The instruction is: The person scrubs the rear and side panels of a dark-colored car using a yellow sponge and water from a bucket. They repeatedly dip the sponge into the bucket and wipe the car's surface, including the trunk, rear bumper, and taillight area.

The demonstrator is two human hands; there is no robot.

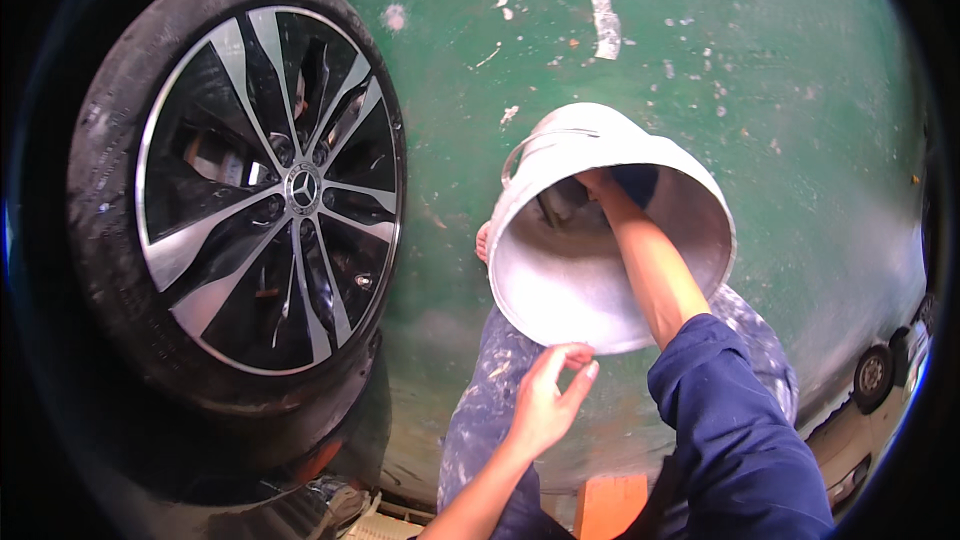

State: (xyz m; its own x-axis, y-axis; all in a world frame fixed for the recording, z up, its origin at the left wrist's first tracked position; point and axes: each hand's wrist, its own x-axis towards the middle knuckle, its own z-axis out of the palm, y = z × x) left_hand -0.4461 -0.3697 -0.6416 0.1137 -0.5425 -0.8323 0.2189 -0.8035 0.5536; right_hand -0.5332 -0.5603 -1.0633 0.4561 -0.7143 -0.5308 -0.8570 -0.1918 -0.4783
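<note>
A whitish bucket (570,292) is tilted between my knees, its mouth turned up towards me and a thin wire handle (517,154) at its far left side. My right hand (596,181) reaches deep inside, largely hidden in shadow; what it touches there is unclear. Beside it in the bucket is something dark blue (637,184), and a blurred dark shape lies near the bottom. My left hand (551,397) is just below the near rim, thumb and fingers apart with nothing between them. Whether its fingertips touch the rim cannot be told.
To the left stands a large Mercedes-Benz car wheel (304,187) with a black tyre (112,187). Green floor (465,90) bears white specks and a pale strip (602,15). An orange block-like object (611,502) is below me. A vehicle's wheel (874,379) shows at far right.
</note>
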